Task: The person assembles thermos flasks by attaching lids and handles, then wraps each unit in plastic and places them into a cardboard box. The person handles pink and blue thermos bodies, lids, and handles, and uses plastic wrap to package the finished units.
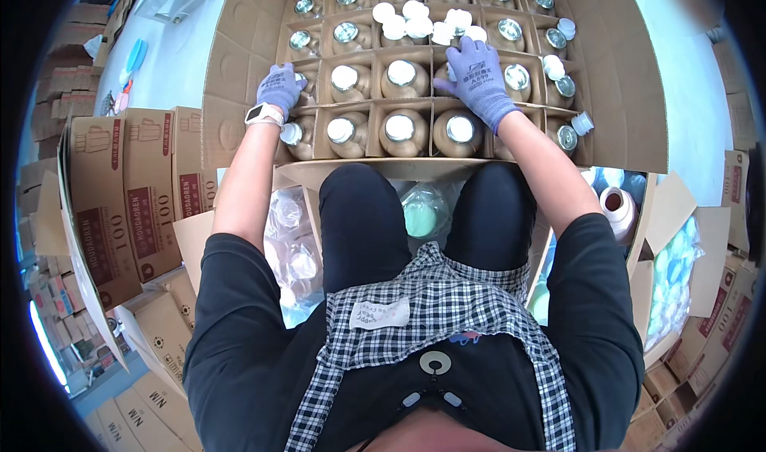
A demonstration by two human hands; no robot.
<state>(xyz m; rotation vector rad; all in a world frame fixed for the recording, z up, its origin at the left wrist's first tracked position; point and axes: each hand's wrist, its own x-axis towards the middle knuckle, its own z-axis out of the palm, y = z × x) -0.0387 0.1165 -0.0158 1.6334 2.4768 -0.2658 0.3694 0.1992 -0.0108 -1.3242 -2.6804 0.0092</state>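
A large open carton (319, 165) stands before me, split by cardboard dividers into cells that hold round glass jars (399, 133). Several jars in the nearer rows wear white caps (345, 77); the farther ones show shiny silvery tops (345, 31). Both my hands wear purple-grey gloves. At the left column, my left hand (279, 90) curls its fingers round the top of a jar, which it partly hides. My right hand (480, 83) closes thumb and fingers about the top of another jar (440, 72) right of the middle. Loose white caps (415, 26) lie heaped just beyond it.
More loose caps (582, 123) lie along the carton's right side. Below it, open boxes hold bagged lids (299, 260) and pale green pieces (674, 276). A cone-shaped spool (618, 210) stands at the right. Printed cartons (144, 197) stack at the left.
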